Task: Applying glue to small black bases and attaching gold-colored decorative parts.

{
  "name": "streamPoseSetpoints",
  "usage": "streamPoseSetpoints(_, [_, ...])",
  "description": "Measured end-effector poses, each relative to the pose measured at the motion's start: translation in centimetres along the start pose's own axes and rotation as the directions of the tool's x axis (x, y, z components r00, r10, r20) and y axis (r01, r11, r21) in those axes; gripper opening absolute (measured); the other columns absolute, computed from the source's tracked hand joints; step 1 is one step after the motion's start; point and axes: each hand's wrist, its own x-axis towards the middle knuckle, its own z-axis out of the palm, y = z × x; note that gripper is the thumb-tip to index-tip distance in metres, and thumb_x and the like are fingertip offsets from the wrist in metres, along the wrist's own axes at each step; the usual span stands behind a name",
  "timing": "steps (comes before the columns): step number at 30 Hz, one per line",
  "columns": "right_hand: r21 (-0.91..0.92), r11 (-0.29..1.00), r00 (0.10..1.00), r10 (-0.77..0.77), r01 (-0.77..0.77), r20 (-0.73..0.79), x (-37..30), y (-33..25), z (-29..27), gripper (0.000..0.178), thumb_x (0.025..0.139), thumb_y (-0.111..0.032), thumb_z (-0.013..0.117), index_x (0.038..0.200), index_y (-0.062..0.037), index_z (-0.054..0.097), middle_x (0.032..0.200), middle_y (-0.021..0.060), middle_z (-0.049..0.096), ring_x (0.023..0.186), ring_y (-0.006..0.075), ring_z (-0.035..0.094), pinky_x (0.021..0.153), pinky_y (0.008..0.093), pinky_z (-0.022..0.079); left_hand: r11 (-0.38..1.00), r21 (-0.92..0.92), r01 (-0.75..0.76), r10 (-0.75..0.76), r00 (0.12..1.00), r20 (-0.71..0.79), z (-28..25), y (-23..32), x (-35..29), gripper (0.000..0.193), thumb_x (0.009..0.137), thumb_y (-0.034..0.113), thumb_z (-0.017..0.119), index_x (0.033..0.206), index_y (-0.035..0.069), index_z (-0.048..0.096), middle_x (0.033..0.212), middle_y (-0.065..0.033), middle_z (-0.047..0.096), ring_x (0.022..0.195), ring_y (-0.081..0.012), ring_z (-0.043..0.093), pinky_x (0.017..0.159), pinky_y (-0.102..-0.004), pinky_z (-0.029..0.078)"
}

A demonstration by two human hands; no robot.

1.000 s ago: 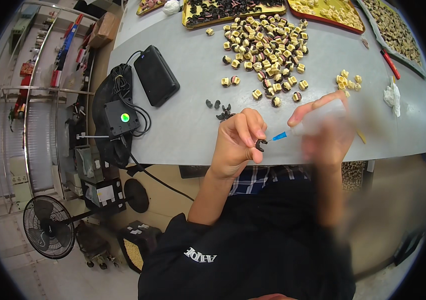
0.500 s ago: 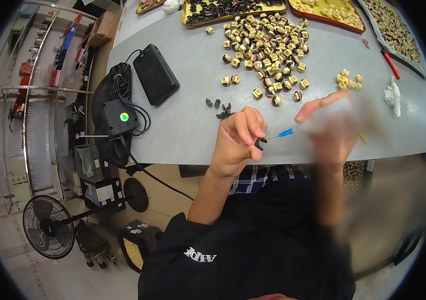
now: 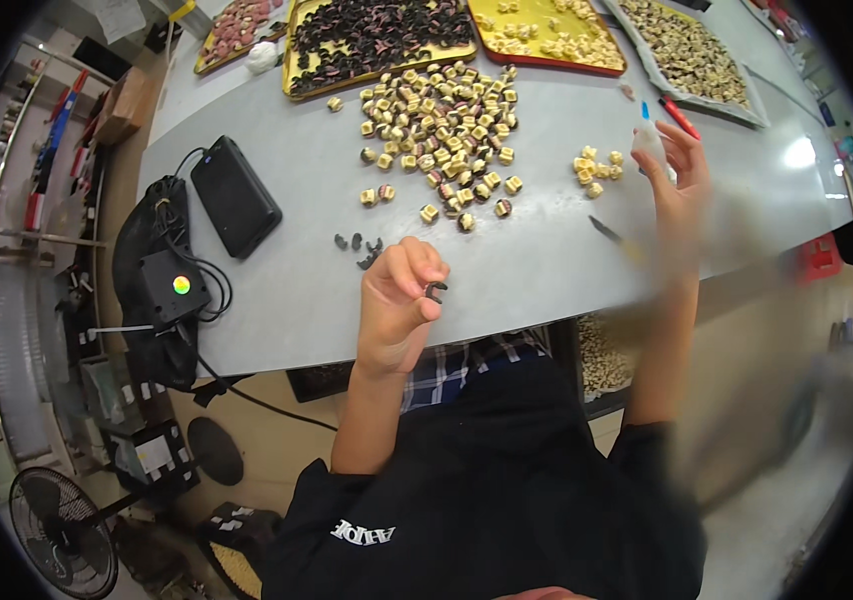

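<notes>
Between the thumb and fingertips of my left hand is a small black C-shaped piece, held above the near part of the table. Several similar black pieces lie just beyond that hand. Over to the right and farther off, my right hand has its thumb and fingers around a small whitish squeeze bottle with a blue tip pointing up. Whether the bottle's base rests on the table cannot be seen. Near it lie a few cream-coloured pieces and a thin dark-tipped tool.
A heap of cream-and-dark cube-like pieces covers the table's middle. Behind stand a yellow tray of black pieces, a red-rimmed tray of cream pieces and another full tray. A red marker and a black power bank lie about.
My right hand has carried the bottle away from the black piece, to the right and farther back; its tip now points up. My left hand still holds the piece. The view has shifted.
</notes>
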Motion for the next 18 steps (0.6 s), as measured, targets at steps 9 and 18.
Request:
streamPoseSetpoints(9, [-0.467, 0.883, 0.978, -0.136, 0.049, -0.155, -0.3, 0.0, -0.9, 0.028, 0.074, -0.008, 0.068, 0.099, -0.0014, 0.057, 0.084, 0.005, 0.059, 0.076, 0.0129, 0.056, 0.07, 0.0246, 0.044, 1.0, -0.014, -0.005, 0.005, 1.0, 0.011, 0.0, 0.1, 0.0, 0.033, 0.065, 0.014, 0.079, 0.068, 0.014, 0.046, 0.08, 0.0009, 0.049, 0.078, -0.0122, 0.043, 0.077, -0.0284, 0.034])
streamPoseSetpoints(18, [-0.585, 0.802, 0.988, -0.039, 0.119, 0.147, -4.0, -2.8, 2.8, 0.022, 0.071, -0.009, 0.07, 0.087, -0.0001, 0.058, 0.075, 0.005, 0.054, 0.064, 0.0145, 0.05, 0.062, 0.0268, 0.042, 1.0, 0.012, -0.004, 0.003, 0.999, 0.032, -0.1, 0.1, 0.0, 0.033, 0.064, 0.015, 0.079, 0.068, 0.014, 0.046, 0.08, 0.0005, 0.049, 0.079, -0.0128, 0.043, 0.077, -0.0284, 0.034])
